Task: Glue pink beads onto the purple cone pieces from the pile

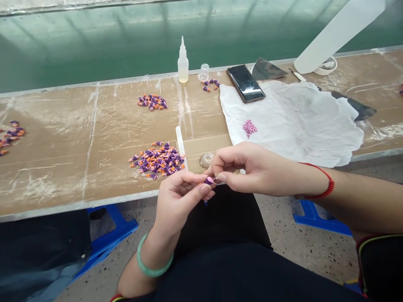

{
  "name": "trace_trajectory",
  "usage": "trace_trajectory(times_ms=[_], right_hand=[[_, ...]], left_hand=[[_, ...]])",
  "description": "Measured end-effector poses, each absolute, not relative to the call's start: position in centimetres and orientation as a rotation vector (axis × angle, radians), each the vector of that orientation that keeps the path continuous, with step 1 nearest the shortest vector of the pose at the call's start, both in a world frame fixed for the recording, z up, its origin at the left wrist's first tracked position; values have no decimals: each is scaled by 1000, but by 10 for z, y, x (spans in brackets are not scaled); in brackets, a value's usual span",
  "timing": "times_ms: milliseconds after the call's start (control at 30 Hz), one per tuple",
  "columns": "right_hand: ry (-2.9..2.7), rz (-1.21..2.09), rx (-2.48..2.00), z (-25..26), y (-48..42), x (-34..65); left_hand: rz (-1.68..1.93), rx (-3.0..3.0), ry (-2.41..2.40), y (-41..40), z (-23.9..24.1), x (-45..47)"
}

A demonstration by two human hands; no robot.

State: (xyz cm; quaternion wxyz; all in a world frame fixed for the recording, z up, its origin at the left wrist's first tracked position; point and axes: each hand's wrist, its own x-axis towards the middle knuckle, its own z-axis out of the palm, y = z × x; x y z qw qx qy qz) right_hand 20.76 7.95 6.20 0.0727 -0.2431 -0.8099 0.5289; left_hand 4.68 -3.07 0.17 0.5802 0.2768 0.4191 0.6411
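Observation:
My left hand (181, 197) pinches a small purple-and-pink figurine (209, 180) between thumb and fingers, its pink end facing my other hand. My right hand (239, 167) is closed in a pinch right beside that pink end; whatever sits between its fingertips is too small to name. Just behind the fingertips, a small clear dish with glue-like content (206, 159) rests on a cardboard piece (204, 144). Left of my hands lies a large pile of purple, orange and pink figurines (160, 159). Tiny pink pieces (249, 128) are heaped on white paper (292, 113).
Along the table's far edge stand a nozzle bottle (183, 65), a clear cap (204, 72), a phone (246, 83) and a tape roll (327, 66). Smaller figurine groups lie at the back (152, 102) and far left (12, 134). A white strip (181, 144) borders the large pile.

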Motion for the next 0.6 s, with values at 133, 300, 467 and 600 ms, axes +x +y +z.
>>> trace_trajectory(times_ms=[133,300,467,600], right_hand=[[-2429,1551,-714,62,79,210],[-2419,1511,-724,62,78,211],[-2408,1519,-710,62,78,212],[-2419,1513,-686,63,76,212]], left_hand=[[1499,689,1023,-30,2,48],[1504,729,1073,-28,2,49],[1499,730,1102,-29,1,51],[1515,721,1062,-29,1,53]])
